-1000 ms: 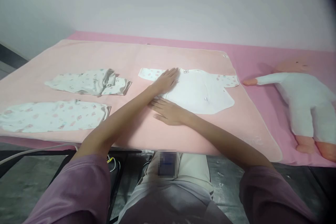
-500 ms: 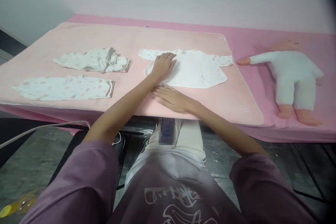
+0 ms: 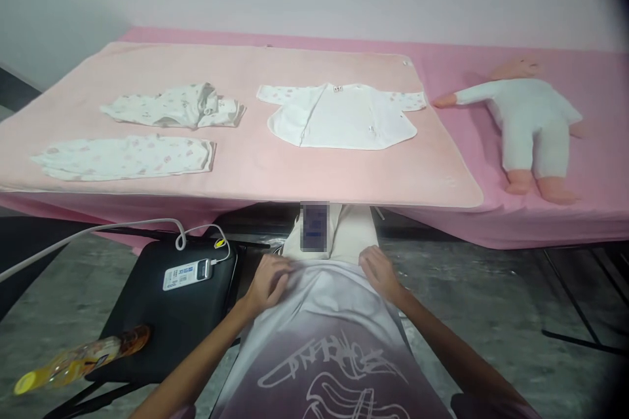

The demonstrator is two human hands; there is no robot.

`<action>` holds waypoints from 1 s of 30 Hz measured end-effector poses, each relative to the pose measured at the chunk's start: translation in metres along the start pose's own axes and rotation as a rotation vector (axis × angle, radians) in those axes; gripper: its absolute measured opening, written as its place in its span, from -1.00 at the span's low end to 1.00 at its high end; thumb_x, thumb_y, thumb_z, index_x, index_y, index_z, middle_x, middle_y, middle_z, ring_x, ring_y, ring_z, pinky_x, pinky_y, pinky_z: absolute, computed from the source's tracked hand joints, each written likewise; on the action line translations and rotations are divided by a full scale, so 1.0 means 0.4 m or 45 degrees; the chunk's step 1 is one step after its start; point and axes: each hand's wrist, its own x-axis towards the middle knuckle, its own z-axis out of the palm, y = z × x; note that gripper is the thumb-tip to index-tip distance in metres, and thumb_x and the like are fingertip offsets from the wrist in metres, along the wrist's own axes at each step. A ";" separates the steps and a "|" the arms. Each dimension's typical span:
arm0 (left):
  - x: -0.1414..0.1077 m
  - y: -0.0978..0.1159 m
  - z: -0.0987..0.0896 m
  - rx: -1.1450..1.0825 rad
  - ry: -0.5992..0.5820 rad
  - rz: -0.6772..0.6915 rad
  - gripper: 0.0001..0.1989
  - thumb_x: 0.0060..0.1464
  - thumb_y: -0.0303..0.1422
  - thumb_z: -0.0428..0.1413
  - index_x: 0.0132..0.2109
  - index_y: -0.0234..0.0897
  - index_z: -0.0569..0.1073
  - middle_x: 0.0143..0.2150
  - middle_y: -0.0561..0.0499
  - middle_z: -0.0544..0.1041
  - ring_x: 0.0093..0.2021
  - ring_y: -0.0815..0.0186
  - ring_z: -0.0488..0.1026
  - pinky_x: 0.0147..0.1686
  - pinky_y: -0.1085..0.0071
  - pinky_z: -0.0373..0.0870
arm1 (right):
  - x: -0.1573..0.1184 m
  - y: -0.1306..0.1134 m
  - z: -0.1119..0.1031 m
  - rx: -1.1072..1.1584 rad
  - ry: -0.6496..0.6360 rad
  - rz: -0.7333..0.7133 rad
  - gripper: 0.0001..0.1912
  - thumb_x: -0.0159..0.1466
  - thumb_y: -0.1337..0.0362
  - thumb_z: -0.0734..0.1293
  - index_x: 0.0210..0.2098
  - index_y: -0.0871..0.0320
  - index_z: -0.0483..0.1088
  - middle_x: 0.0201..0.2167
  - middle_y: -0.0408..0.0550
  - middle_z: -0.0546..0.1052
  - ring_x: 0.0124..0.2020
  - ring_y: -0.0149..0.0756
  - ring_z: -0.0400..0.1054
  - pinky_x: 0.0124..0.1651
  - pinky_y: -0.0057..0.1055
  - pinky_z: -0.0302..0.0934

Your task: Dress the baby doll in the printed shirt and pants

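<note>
My left hand (image 3: 268, 281) is at the left side of my shirt hem, thumb and fingers apart, gripping nothing that I can see. At the right side of the hem is my right hand (image 3: 381, 272), its fingers loosely bent and touching the cloth. Both are below the table edge. In front of them a white baby top (image 3: 346, 119) with patterned sleeves lies spread flat on the pale pink mat (image 3: 314, 177). To its left are two patterned baby garments, a bunched one (image 3: 167, 108) and a long flat one (image 3: 128, 158).
A doll (image 3: 533, 114) in white lies face-up or face-down, I cannot tell, on the pink sheet (image 3: 604, 163) at right. Below left, a black chair (image 3: 181, 321) carries a white power bank (image 3: 187, 273) with a cable and a drink bottle (image 3: 81, 360) on its side.
Both hands have left the baby top and the mat and come back to my shirt hem. The top now lies fully uncovered. My view has shifted, showing more of the chair.
</note>
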 end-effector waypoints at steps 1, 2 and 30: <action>-0.045 -0.008 -0.013 -0.073 -0.079 -0.014 -0.76 0.58 -0.29 0.03 0.17 -0.25 0.54 -0.03 -0.17 0.69 0.01 0.11 0.64 0.06 0.14 0.56 | -0.043 0.010 0.006 -0.005 -0.058 -0.047 -0.80 0.65 0.30 0.22 -0.03 0.08 0.49 -0.14 0.03 0.64 -0.08 -0.09 0.52 0.05 -0.13 0.40; -0.082 -0.018 -0.026 -0.148 -0.192 -0.006 -0.67 0.60 -0.21 0.01 0.26 -0.26 0.52 0.06 -0.23 0.70 0.13 0.05 0.64 0.16 0.08 0.56 | -0.083 0.019 0.011 0.002 -0.109 -0.115 -0.75 0.65 0.25 0.22 0.15 0.08 0.51 0.02 0.11 0.68 0.08 -0.02 0.56 0.19 -0.03 0.44; -0.236 -0.284 0.077 -0.262 -0.670 0.671 -0.18 0.48 0.14 -0.42 0.41 -0.34 0.35 0.29 -0.39 0.62 0.39 -0.13 0.41 0.43 -0.02 0.26 | -0.211 0.240 0.124 -0.027 -0.248 -0.652 -0.16 0.65 -0.05 -0.19 0.59 0.17 0.35 0.35 0.22 0.62 0.46 0.03 0.43 0.39 0.01 0.34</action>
